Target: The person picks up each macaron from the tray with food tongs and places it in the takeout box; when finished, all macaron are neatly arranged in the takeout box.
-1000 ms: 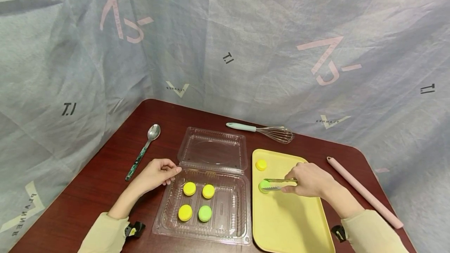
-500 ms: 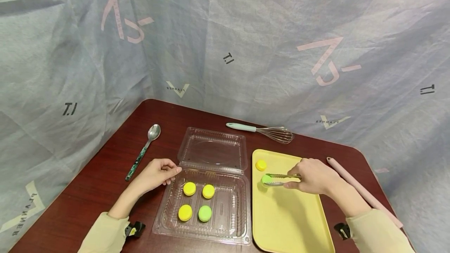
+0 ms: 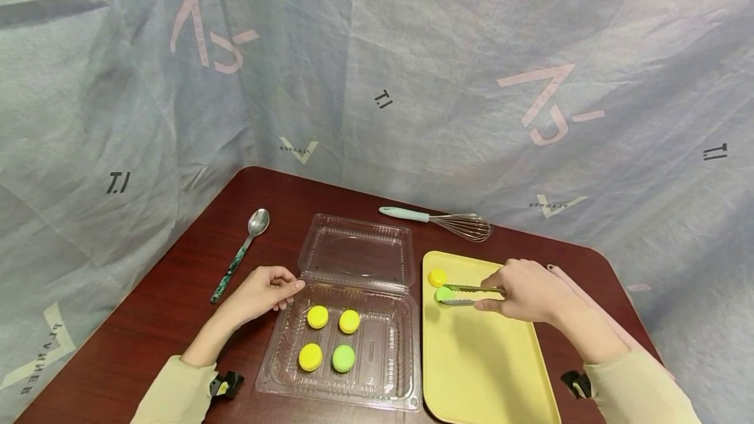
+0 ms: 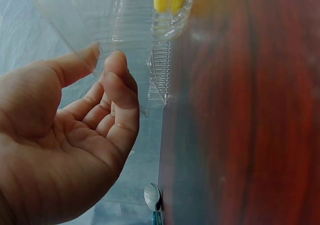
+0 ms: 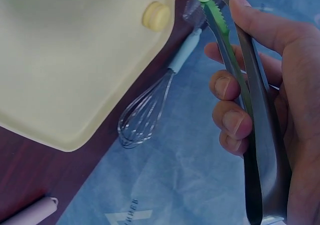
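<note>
Right hand [image 3: 530,292] curled round metal tongs [image 5: 267,170]; tips nearly together, one each side of a green macaron [image 3: 444,294] at the far left of the yellow tray [image 3: 489,358], just beside a yellow macaron [image 3: 437,277]. Cannot tell if lifted. Left hand [image 3: 265,293] pinches the clear clamshell's [image 3: 338,398] edge near the hinge, thumb to forefinger. Lid folded back; base holds three yellow macarons [image 3: 310,357], one green, grouped left. Clamshell and tray edges side by side; whisk [image 3: 406,213] beyond.
</note>
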